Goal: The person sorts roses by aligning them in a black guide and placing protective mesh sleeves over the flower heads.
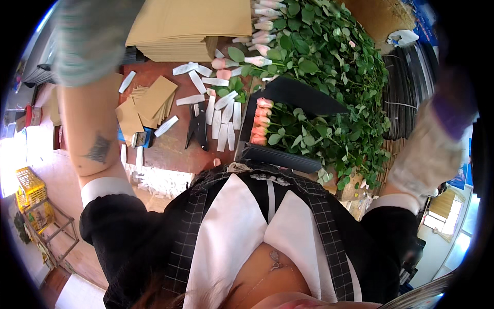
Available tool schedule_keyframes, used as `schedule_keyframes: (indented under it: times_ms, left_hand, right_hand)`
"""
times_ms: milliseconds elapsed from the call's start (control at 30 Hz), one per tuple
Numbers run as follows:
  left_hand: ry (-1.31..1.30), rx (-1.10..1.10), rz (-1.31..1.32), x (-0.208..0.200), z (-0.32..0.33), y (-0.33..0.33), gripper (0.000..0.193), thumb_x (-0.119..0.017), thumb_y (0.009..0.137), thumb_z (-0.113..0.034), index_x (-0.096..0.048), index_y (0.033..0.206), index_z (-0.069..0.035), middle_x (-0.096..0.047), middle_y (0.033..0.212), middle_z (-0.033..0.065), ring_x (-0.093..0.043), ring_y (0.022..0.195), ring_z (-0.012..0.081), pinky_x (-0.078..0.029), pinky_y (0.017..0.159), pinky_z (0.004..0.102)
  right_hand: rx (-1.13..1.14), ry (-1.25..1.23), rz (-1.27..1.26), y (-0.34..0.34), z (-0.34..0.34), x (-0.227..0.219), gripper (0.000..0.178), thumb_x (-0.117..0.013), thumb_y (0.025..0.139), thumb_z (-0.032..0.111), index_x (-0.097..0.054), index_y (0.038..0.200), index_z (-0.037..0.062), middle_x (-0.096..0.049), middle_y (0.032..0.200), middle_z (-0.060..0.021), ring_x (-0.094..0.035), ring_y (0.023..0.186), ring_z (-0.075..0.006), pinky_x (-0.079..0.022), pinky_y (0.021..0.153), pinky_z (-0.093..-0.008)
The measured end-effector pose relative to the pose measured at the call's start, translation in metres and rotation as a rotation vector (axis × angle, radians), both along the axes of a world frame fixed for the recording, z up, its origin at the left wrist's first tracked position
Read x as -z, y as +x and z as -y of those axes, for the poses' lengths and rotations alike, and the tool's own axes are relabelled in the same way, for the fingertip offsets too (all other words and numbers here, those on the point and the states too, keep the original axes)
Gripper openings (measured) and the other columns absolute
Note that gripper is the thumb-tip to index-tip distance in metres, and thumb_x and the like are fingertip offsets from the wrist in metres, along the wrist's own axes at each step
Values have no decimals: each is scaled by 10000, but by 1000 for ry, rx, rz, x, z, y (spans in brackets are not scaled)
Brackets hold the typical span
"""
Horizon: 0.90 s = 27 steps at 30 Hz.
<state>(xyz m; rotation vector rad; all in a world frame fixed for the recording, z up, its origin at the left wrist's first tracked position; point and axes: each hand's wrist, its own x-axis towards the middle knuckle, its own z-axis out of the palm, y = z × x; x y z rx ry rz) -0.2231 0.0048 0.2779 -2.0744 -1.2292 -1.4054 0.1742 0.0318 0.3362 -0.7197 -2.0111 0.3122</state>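
My left hand, in a pale greyish glove, reaches to the upper left. It is smeared by motion and its fingers are not visible. Out at the right side is my right hand, in a whitish glove with a purple part; its fingers fade into the dark rim. I see nothing held in either hand. In front of me a row of pink-orange roses lies with leafy stems to the right, between black sheets. White mesh sleeves lie scattered left of them, around a black two-legged tool.
Behind stands a stack of brown cardboard. Many sleeved roses are heaped at the back right, near stacked black sheets. Small brown cards lie on the reddish table. A yellow crate sits on a metal-framed cart at left.
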Motion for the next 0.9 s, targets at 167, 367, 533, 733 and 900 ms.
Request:
schedule_keyframes:
  times_ms: [167, 367, 533, 733, 900]
  left_hand:
    - [-698, 637, 462, 106, 27, 120, 326, -631, 865, -232, -615, 1127, -39, -672, 921, 72, -618, 775, 129, -480, 721, 267]
    - [-1764, 507, 758, 258, 51, 173, 477, -609, 905, -322, -524, 1237, 10, -624, 1092, 109, -582, 989, 149, -479, 859, 277]
    - [-1918, 346, 316, 305, 50, 184, 667, -450, 926, -537, -491, 1220, 60, -629, 1045, 200, -628, 947, 302, -498, 829, 356]
    - [-2149, 265, 645, 282, 53, 175, 551, -585, 865, -524, -609, 1014, 6, -585, 682, 76, -580, 572, 164, -466, 491, 291]
    - [-2223, 269, 702, 300, 55, 172, 450, -621, 873, -452, -602, 823, -5, -549, 642, 47, -520, 503, 102, -409, 439, 241]
  right_hand:
    - [13, -637, -158, 47, 78, 122, 333, -545, 943, 128, -509, 1262, 39, -625, 1044, -61, -609, 788, -132, -524, 613, -253]
    - [477, -74, 338, 76, 103, 218, 439, -660, 847, 145, -515, 1255, 73, -552, 1229, -165, -578, 1053, -270, -503, 851, -393]
    - [-218, -19, 642, 32, 49, 255, 545, -670, 819, 308, -490, 1293, 106, -457, 1367, -116, -424, 1272, -316, -373, 1024, -448]
    - [-289, -251, 740, 17, 48, 331, 610, -595, 826, 465, -485, 1321, 126, -377, 1437, -112, -315, 1355, -302, -233, 1125, -467]
    - [-294, -350, 784, 13, 47, 339, 645, -612, 806, 489, -484, 1326, 132, -346, 1455, -119, -298, 1364, -301, -226, 1126, -478]
